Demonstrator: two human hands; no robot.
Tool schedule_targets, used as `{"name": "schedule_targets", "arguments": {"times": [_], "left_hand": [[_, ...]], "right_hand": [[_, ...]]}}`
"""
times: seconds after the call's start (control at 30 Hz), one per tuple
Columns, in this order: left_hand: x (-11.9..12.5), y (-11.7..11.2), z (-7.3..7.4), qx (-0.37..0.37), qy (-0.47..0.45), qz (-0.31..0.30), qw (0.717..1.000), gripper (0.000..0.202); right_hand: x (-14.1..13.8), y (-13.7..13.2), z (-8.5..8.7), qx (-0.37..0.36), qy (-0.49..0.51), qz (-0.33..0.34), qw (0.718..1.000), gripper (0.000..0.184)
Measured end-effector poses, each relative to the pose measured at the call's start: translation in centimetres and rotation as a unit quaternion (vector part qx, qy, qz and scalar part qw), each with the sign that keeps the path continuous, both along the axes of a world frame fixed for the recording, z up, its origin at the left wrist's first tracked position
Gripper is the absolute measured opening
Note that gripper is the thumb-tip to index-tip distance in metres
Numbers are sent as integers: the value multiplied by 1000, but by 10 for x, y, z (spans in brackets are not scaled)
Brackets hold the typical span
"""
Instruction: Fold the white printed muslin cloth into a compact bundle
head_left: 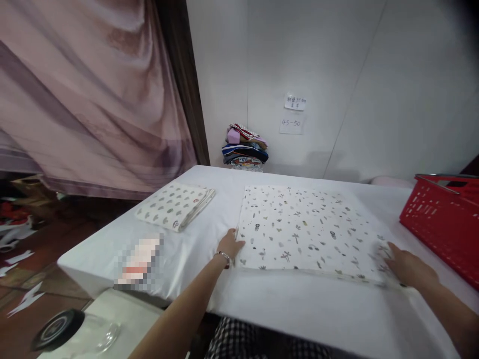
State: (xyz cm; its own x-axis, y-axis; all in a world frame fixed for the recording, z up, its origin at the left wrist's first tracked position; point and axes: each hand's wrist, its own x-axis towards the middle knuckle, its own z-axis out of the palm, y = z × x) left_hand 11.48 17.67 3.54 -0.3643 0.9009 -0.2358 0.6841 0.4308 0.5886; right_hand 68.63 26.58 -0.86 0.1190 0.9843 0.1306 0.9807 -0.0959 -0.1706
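Observation:
A white cloth with a small print of palms and leaves lies spread in a folded rectangle on the white-covered table. At its near left corner is my left hand, closed on the edge with the thumb on top. My right hand grips the near right edge, where the cloth looks smeared by motion; some of its fingers are hidden. To the left lies another folded cloth, cream with rows of grey-green motifs.
A red plastic basket stands at the table's right. Folded fabrics are stacked by the back wall, near paper notes. A pixelated patch covers something at the left edge. A black-lidded glass jar is below, left.

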Motion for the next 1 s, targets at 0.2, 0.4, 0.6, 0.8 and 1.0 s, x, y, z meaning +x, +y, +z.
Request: {"name": "schedule_targets", "arguments": {"times": [0.2, 0.4, 0.6, 0.8, 1.0], "left_hand": [[-7, -9, 1, 0, -16, -1, 1000, 62], [-9, -17, -3, 39, -94, 50, 994, 49], [-19, -19, -12, 47, -107, 36, 993, 30], [-23, -17, -18, 54, -121, 5, 991, 23], [-25, -18, -23, 59, -142, -5, 988, 21]], "right_hand": [[-140, -29, 23, 9, -7, 188, 982, 45], [-308, -76, 39, -9, 232, 296, 926, 37], [-426, -90, 50, -52, 328, 320, 887, 24], [-455, -94, 43, -125, 283, 271, 911, 25], [-454, -101, 39, -126, 297, 260, 910, 16]]}}
